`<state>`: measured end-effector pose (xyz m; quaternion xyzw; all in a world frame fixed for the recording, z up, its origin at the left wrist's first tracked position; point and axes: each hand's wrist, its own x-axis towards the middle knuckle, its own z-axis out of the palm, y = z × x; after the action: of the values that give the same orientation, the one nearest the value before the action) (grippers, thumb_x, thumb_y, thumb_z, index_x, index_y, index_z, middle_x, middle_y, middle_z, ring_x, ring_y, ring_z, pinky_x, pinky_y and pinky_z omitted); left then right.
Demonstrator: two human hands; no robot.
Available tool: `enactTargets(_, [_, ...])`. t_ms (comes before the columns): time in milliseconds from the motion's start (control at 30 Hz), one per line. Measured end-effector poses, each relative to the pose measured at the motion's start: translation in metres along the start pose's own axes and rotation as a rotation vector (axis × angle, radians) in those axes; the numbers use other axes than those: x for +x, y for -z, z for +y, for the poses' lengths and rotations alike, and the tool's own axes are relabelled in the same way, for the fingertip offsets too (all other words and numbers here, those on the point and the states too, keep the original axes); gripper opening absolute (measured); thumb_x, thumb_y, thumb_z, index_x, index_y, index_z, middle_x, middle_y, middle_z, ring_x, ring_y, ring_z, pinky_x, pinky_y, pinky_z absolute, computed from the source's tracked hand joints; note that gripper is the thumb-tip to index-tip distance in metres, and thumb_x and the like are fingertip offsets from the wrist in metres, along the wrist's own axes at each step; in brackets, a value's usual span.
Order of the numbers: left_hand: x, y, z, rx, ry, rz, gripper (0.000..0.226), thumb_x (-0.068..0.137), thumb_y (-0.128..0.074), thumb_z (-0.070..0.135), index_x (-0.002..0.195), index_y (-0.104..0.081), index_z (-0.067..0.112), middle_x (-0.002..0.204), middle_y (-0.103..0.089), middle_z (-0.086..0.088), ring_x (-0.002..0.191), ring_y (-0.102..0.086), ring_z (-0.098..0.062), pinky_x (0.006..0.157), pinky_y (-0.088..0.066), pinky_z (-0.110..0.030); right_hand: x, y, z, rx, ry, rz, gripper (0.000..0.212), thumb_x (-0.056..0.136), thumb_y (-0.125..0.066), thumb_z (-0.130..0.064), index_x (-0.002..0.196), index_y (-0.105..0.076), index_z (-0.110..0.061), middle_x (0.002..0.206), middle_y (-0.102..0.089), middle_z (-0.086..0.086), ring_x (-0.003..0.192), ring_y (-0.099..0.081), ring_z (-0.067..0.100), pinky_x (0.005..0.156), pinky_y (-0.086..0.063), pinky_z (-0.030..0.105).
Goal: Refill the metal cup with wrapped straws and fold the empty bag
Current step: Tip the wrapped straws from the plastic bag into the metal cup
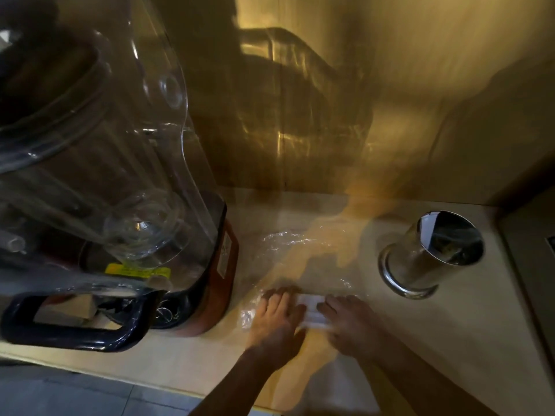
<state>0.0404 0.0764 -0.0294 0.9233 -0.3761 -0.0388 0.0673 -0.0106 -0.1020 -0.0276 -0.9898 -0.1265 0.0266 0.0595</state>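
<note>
You pressed your flat left hand (277, 321) and right hand (350, 321) on the crinkled clear plastic bag (295, 253), pinning it to the beige desk (450, 331) for folding.

Blender (114, 205) at counter's (450, 340) left, bag (300, 253) in the middle, metal cup (429, 259) right.
</note>
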Motion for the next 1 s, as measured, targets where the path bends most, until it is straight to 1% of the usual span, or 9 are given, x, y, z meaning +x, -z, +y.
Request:
enactTargets(100, [-0.015, -0.001, -0.002, -0.088, 0.052, -0.116, 0.031, 0.074, -0.049, 0.061, 0.091, -0.066, 0.041, 0.109, -0.067, 0.001, 0.101, -0.063, -0.021, 0.094, -0.046, -0.038, -0.01, 0.0, 0.002, 0.023, 0.003, -0.032, 0.039, 0.065, -0.044, -0.063, 0.072, -0.065, -0.03, 0.08, -0.065, -0.015, 0.072, -0.062, 0.003, 0.072, -0.043, 0.02])
enactTargets(200, [-0.012, -0.004, -0.005, -0.109, -0.009, -0.122, 0.022, 0.081, -0.058, 0.031, 0.102, -0.061, 0.037, 0.126, -0.058, -0.006, 0.115, -0.055, -0.028, 0.096, -0.043, -0.044, -0.006, 0.008, 0.003, 0.114, -0.086, -0.025, 0.018, 0.065, -0.06, -0.043, 0.068, -0.064, -0.025, 0.093, -0.069, -0.007, 0.087, -0.065, 0.011, 0.079, -0.029, 0.024])
enactTargets(333, [0.002, -0.005, -0.009, -0.071, 0.096, -0.197, 0.051, 0.09, -0.05, 0.032, 0.136, -0.032, 0.022, 0.147, -0.031, -0.006, 0.136, -0.025, -0.024, 0.112, -0.016, -0.042, 0.001, 0.004, 0.006, 0.285, -0.272, -0.154, 0.059, 0.072, -0.057, -0.028, 0.129, -0.04, -0.022, 0.135, -0.046, -0.003, 0.126, -0.039, 0.018, 0.1, -0.015, 0.029])
enactTargets(433, [0.014, -0.005, -0.015, -0.072, 0.088, -0.261, 0.058, 0.085, -0.057, 0.03, 0.138, -0.032, 0.024, 0.146, -0.037, -0.001, 0.136, -0.028, -0.017, 0.112, -0.002, -0.039, 0.01, 0.006, 0.006, 0.231, -0.281, -0.302, 0.059, 0.072, -0.059, -0.028, 0.128, -0.04, -0.024, 0.131, -0.049, -0.003, 0.122, -0.04, 0.016, 0.099, -0.017, 0.031])
enactTargets(567, [0.024, 0.01, -0.007, 0.013, 0.023, -0.105, 0.038, 0.064, -0.072, 0.021, 0.1, -0.062, 0.03, 0.098, -0.066, 0.004, 0.093, -0.062, -0.019, 0.085, -0.024, -0.033, 0.011, 0.009, 0.005, 0.127, -0.172, -0.182, 0.045, 0.074, -0.049, -0.017, 0.119, -0.049, -0.02, 0.117, -0.058, -0.001, 0.11, -0.052, 0.018, 0.094, -0.025, 0.029])
enactTargets(633, [0.027, 0.014, 0.0, 0.072, 0.021, 0.043, 0.029, 0.059, -0.073, 0.022, 0.086, -0.064, 0.029, 0.08, -0.063, 0.006, 0.076, -0.057, -0.017, 0.072, -0.026, -0.033, 0.007, 0.012, 0.002, 0.038, -0.127, -0.005, 0.041, 0.065, -0.051, -0.016, 0.105, -0.061, -0.017, 0.093, -0.068, 0.0, 0.083, -0.064, 0.018, 0.078, -0.039, 0.026])
enactTargets(733, [0.027, 0.011, 0.007, 0.048, 0.004, 0.213, 0.024, 0.068, -0.052, 0.019, 0.091, -0.058, 0.022, 0.084, -0.062, -0.001, 0.082, -0.045, -0.021, 0.073, -0.031, -0.036, -0.003, 0.011, -0.004, -0.04, -0.084, 0.108, 0.035, 0.055, -0.062, -0.022, 0.089, -0.066, -0.018, 0.073, -0.066, -0.003, 0.062, -0.062, 0.015, 0.057, -0.047, 0.022])
enactTargets(867, [0.007, 0.004, 0.014, 0.061, -0.022, 0.022, 0.044, 0.053, -0.072, 0.038, 0.094, -0.067, 0.025, 0.096, -0.07, 0.005, 0.091, -0.066, -0.017, 0.088, -0.049, -0.036, -0.02, -0.001, -0.005, -0.033, 0.004, 0.092, 0.03, 0.06, -0.063, -0.032, 0.087, -0.064, -0.021, 0.077, -0.065, -0.005, 0.068, -0.062, 0.014, 0.071, -0.038, 0.025])
enactTargets(1000, [-0.018, -0.002, 0.017, 0.009, -0.003, -0.1, 0.051, 0.064, -0.048, 0.066, 0.091, -0.069, 0.027, 0.101, -0.072, 0.004, 0.092, -0.068, -0.016, 0.086, -0.053, -0.035, -0.029, 0.005, -0.004, 0.125, -0.043, -0.068, 0.028, 0.077, -0.048, -0.05, 0.08, -0.062, -0.026, 0.077, -0.065, -0.009, 0.073, -0.063, 0.012, 0.072, -0.043, 0.024])
